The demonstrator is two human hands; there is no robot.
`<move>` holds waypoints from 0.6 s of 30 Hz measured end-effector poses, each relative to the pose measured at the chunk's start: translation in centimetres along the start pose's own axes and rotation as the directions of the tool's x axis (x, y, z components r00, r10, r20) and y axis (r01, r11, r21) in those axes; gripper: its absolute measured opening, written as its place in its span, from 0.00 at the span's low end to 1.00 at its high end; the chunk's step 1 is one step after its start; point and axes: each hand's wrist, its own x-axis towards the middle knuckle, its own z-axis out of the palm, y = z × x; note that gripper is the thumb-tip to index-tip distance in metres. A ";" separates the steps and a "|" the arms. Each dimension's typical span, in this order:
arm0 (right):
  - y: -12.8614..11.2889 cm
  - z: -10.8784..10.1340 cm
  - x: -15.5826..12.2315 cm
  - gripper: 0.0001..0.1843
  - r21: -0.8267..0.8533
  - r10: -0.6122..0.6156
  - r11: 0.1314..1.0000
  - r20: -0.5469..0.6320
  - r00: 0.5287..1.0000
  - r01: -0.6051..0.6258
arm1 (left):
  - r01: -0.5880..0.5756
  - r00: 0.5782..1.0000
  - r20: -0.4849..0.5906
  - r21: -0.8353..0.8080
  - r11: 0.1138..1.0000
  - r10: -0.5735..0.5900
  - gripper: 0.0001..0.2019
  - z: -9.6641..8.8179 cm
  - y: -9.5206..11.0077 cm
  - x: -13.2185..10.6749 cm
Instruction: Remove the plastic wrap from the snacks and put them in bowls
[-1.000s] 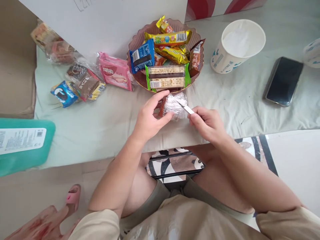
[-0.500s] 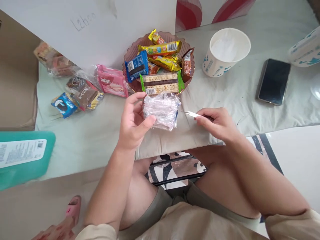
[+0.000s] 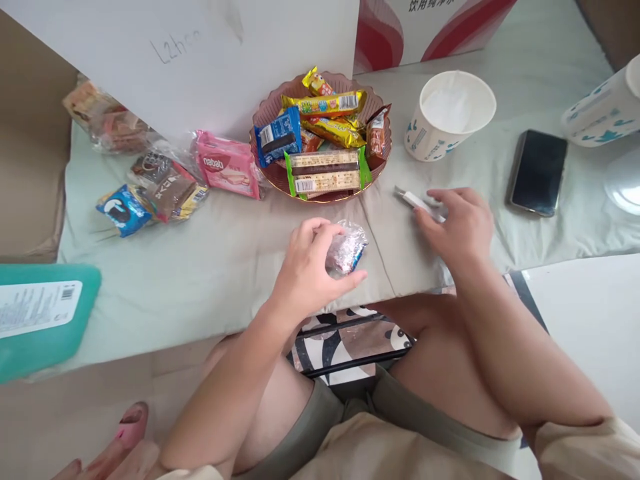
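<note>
My left hand (image 3: pixel 311 265) is closed round a clear plastic snack bag (image 3: pixel 346 248) near the table's front edge. My right hand (image 3: pixel 457 223) rests on the cloth to the right, its fingers on a small white knife-like tool (image 3: pixel 414 199) that lies on the table. Behind both hands stands a brown scalloped bowl (image 3: pixel 270 110) filled with several wrapped snacks, among them a green-edged wafer pack (image 3: pixel 326 172) and a blue biscuit pack (image 3: pixel 277 135).
A pink wafer pack (image 3: pixel 225 163) and more snack packs (image 3: pixel 150 183) lie at the left. A white paper cup (image 3: pixel 447 113), a black phone (image 3: pixel 537 172) and another cup (image 3: pixel 603 110) are at the right. A white board (image 3: pixel 190 60) stands behind; a teal pack (image 3: pixel 40 317) sits far left.
My left hand lowered the plastic bag to the table and bunched it up. My right hand moved away to the right and up, laying the white tool down on the cloth.
</note>
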 end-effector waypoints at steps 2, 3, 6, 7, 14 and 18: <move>-0.8 0.0 -0.3 0.14 0.051 -0.055 0.997 -0.034 0.998 0.057 | 0.031 0.999 -0.017 -0.002 1.000 -0.031 0.20 0.1 -0.1 0.2; -1.4 -0.1 -0.6 0.14 0.119 -0.110 0.987 -0.005 0.994 0.110 | 0.048 0.998 -0.028 -0.025 0.999 -0.049 0.17 0.1 -0.1 0.3; -3.5 0.0 -1.7 0.15 0.389 -0.317 0.892 0.176 0.932 0.230 | 0.122 0.991 -0.030 -0.154 0.980 -0.128 0.08 0.1 -0.4 0.8; -4.1 0.1 -2.1 0.18 0.461 -0.369 0.856 0.227 0.901 0.234 | 0.147 0.987 -0.029 -0.199 0.969 -0.156 0.05 0.1 -0.4 0.9; -5.4 0.7 -2.5 0.37 0.589 -0.447 0.788 0.343 0.826 0.181 | 0.216 0.956 -0.068 -0.501 0.838 -0.287 0.16 0.0 -1.9 1.7; -4.7 0.4 -2.0 0.40 0.563 -0.419 0.809 0.349 0.838 0.170 | 0.263 0.947 -0.043 -0.465 0.845 -0.318 0.20 -0.8 -3.6 2.0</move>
